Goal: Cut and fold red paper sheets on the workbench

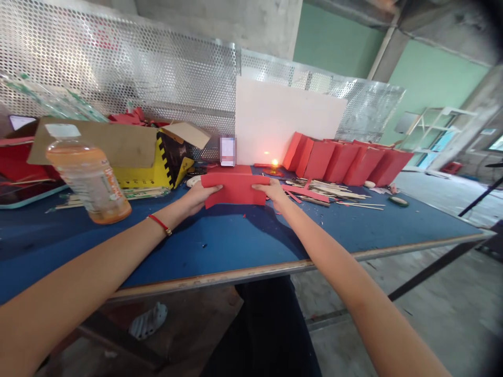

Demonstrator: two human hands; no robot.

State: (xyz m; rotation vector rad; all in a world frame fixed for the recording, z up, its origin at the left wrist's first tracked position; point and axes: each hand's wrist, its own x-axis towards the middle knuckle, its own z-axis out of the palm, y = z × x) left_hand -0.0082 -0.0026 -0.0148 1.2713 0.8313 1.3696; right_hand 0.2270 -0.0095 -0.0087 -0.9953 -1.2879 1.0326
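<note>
A sheet of red paper (pixel 236 190) is stretched between my two hands, a little above the blue tabletop. My left hand (pixel 200 196) pinches its left end, thumb on top and fingers behind. At the other end, my right hand (pixel 274 189) grips the paper the same way. The sheet's surface bends slightly, and its far side is hidden from me. Just behind it lies another red piece (pixel 230 169). Thin wooden sticks (pixel 334 189) and red paper strips (pixel 310 192) lie to the right of my right hand.
A bottle of orange drink (pixel 88 175) stands at the left, before a yellow-black cardboard box (pixel 137 175). A lit flame (pixel 274 163) burns behind my right hand. Several red folded paper boxes (pixel 348 161) line the back right. A phone (pixel 227 152) stands upright at the back.
</note>
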